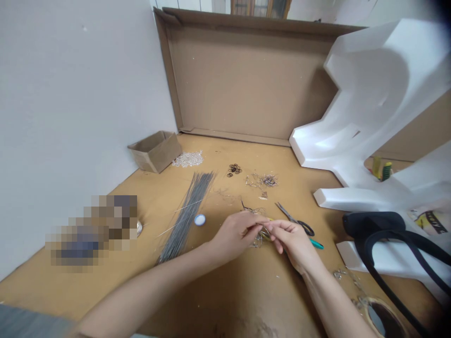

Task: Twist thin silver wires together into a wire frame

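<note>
Two hands meet over the middle of the counter (218, 300). Your left hand (235, 233) has its fingers pressed together in a pinch on a small tangle of thin wire (260, 235). Your right hand (292, 238) pinches the same wire piece from the other side, with what looks like a yellow-handled tool partly hidden in its grip. The wire piece sits between both sets of fingertips, just above the counter surface.

Supplies lie around the work:
- A bundle of straight grey wires (188, 212) lies to the left, fanned at its far end, with a small white cap (199, 219) just beside it.
- Scissors (295, 219) rest just behind your right hand.
- A cluster of small dark rings (234, 169), a heap of bent wire scraps (262, 180) and a pile of clear beads (188, 159) lie further back.
- A small cardboard box (156, 150) stands near the wall.
- White foam packing (369, 117) and a black bag (384, 234) occupy the right side.

Judged from this layout, the piece in hand is partway shaped. Most straight wires appear unused, and no finished items can be identified on the counter.
</note>
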`<state>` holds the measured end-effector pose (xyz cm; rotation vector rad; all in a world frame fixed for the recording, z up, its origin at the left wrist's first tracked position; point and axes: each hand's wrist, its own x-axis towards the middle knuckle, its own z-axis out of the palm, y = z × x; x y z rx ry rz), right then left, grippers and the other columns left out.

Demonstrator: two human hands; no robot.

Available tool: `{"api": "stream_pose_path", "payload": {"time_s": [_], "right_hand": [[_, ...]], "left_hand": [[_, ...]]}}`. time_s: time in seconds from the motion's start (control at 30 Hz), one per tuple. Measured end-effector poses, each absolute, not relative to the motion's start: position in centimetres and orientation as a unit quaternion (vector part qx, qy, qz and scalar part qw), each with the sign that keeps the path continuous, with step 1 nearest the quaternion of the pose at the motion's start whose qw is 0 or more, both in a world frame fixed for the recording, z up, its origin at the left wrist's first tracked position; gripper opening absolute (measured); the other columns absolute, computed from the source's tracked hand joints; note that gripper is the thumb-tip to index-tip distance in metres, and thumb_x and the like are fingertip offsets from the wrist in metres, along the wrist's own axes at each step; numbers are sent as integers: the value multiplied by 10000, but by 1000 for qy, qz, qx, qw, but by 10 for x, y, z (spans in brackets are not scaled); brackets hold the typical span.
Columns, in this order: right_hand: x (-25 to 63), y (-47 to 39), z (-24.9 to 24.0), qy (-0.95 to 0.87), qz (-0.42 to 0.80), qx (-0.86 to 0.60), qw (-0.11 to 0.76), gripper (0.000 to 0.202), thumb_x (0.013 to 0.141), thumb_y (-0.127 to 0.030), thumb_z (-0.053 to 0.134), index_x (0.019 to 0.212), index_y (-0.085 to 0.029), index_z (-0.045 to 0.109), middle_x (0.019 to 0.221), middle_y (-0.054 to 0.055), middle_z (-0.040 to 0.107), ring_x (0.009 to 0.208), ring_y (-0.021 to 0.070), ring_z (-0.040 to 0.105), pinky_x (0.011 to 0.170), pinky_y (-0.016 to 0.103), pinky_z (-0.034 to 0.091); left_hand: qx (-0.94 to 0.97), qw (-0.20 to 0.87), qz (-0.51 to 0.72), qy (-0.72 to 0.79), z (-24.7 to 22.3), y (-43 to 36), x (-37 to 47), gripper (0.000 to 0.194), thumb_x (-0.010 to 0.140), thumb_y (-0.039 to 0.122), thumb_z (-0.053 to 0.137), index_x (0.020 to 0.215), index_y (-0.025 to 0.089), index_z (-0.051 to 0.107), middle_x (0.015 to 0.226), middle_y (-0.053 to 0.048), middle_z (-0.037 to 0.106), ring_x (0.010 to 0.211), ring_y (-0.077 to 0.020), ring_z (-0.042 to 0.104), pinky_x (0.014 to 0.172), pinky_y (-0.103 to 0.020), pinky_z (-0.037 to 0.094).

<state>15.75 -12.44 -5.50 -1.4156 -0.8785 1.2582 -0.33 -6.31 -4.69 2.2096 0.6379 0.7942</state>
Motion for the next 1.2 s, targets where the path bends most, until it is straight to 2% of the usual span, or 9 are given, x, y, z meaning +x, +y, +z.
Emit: {"api": "stream_pose_path", "payload": {"time_s": [0.2, 0.4, 0.5, 0.6, 0.7, 0.8, 1.0, 1.07, 1.2], "right_hand": [[155, -125, -55, -378, 525, -592, 482, 211, 645, -338, 681, 697, -134, 685, 510, -33, 552, 326, 34, 379, 357, 179, 274], [155, -125, -54, -428, 462, -619, 470, 273, 651, -400, 669, 720, -136, 680, 511, -28, 546, 357, 58, 416, 380, 197, 331], [154, -127, -57, -473, 401, -627, 471, 254, 670, -397, 649, 716, -148, 656, 502, -31, 521, 403, 82, 431, 411, 213, 370], [152, -129, -56, -541, 299, -639, 458, 161, 711, -317, 607, 666, -163, 618, 503, -27, 507, 461, 102, 450, 462, 222, 380], [153, -133, -50, -601, 223, -632, 436, 128, 754, -262, 568, 664, -176, 596, 555, -10, 526, 506, 114, 465, 487, 225, 375], [154, -137, -44, -633, 193, -608, 440, 150, 786, -265, 567, 657, -189, 572, 624, 8, 550, 551, 122, 489, 506, 228, 386], [153, -143, -37, -652, 175, -559, 481, 126, 771, -253, 613, 659, -196, 606, 788, 45, 613, 561, 115, 496, 495, 238, 395], [151, -144, -37, -645, 222, -540, 493, 135, 768, -261, 622, 651, -193, 611, 769, 46, 624, 545, 112, 507, 479, 236, 395], [148, -143, -44, -559, 421, -503, 508, 190, 771, -329, 629, 667, -178, 579, 797, 44, 660, 386, 56, 456, 383, 213, 347]], "left_hand": [[878, 298, 306, 216, -57, -60, -3, 271, 896, 200, 383, 1064, 206, 595, 973, -48, 678, 857, -162, 585, 771, -265, 424], [907, 272, 257, 193, -54, -57, -4, 300, 911, 193, 334, 1082, 191, 580, 1008, -78, 656, 902, -186, 559, 797, -305, 417], [934, 200, 228, 189, -49, -60, -6, 302, 909, 174, 326, 1086, 172, 571, 936, -88, 653, 854, -196, 548, 739, -301, 417], [955, 118, 212, 173, -43, -66, -10, 305, 901, 141, 326, 1104, 153, 554, 894, -90, 639, 816, -206, 526, 680, -298, 402], [957, 81, 221, 167, -34, -72, -14, 289, 898, 120, 318, 1025, 133, 577, 869, -90, 628, 768, -197, 505, 662, -299, 387], [944, 127, 245, 179, -23, -74, -17, 259, 897, 136, 332, 920, 142, 590, 821, -73, 621, 748, -180, 495, 681, -293, 386], [876, 328, 265, 231, -13, -74, -16, 162, 860, 148, 416, 896, 182, 570, 831, -21, 611, 764, -139, 520, 692, -246, 393], [858, 374, 246, 252, -15, -74, -14, 118, 835, 152, 447, 868, 183, 556, 801, -12, 601, 738, -132, 520, 658, -234, 389], [807, 481, 218, 263, -23, -69, -11, 49, 808, 164, 469, 838, 178, 506, 730, 10, 568, 665, -109, 506, 603, -212, 387]]}}
